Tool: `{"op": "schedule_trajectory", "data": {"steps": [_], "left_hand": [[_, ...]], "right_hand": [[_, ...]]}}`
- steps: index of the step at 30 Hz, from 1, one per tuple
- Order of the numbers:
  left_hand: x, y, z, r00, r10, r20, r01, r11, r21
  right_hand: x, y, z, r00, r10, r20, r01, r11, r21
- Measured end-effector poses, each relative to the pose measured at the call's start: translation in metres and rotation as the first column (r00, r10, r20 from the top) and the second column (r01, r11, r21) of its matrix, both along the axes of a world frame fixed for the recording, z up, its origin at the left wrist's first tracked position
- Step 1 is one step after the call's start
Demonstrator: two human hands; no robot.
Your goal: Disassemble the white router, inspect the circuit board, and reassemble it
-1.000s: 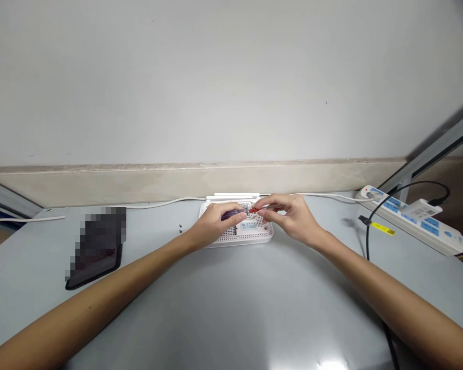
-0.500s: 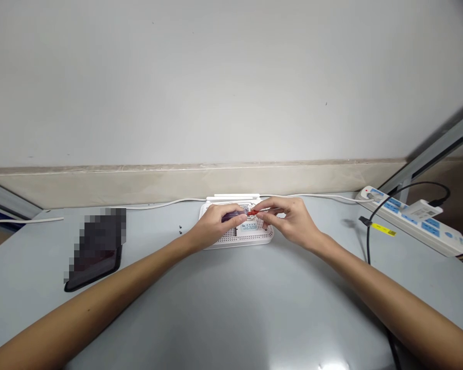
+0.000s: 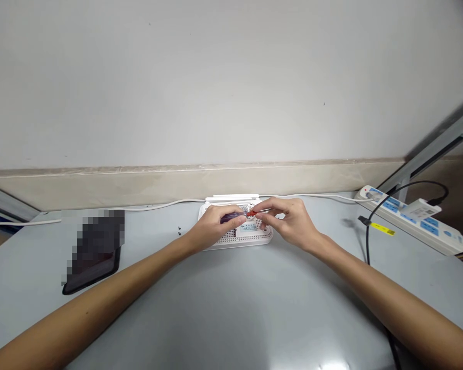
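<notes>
Your left hand point(image 3: 212, 226) grips a dark purple tool handle point(image 3: 231, 217) of glossy plastic, and your right hand point(image 3: 289, 221) pinches a small red piece point(image 3: 250, 213), plastic too by its look. Under them lies a flat white router point(image 3: 235, 237) of matt plastic dotted with tiny holes. The smooth grey tabletop point(image 3: 231, 308) has a satin sheen. The black slab phone point(image 3: 90, 272) looks glossy, the white-and-blue power strip point(image 3: 416, 218) smooth plastic.

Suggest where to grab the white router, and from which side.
Probably the short rounded ends of the white router, from the near side: it lies flat, vented face up. Folded antennas and a white cable crowd the far edge; left hand and right hand hold a screwdriver over its middle.
</notes>
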State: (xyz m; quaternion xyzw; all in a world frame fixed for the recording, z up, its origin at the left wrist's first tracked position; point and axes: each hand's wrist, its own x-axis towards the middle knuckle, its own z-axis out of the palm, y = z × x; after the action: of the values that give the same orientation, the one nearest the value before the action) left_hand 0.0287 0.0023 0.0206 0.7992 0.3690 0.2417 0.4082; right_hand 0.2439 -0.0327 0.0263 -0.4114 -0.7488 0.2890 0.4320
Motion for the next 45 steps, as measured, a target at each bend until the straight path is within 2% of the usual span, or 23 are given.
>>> {"op": "schedule_trajectory", "data": {"steps": [45], "left_hand": [[-0.0006, -0.0013, -0.0001, 1.0, -0.01, -0.001, 0.01, 1.0, 0.001]], "right_hand": [[0.0003, 0.0017, -0.0004, 1.0, 0.006, 0.01, -0.006, 1.0, 0.016]]}}
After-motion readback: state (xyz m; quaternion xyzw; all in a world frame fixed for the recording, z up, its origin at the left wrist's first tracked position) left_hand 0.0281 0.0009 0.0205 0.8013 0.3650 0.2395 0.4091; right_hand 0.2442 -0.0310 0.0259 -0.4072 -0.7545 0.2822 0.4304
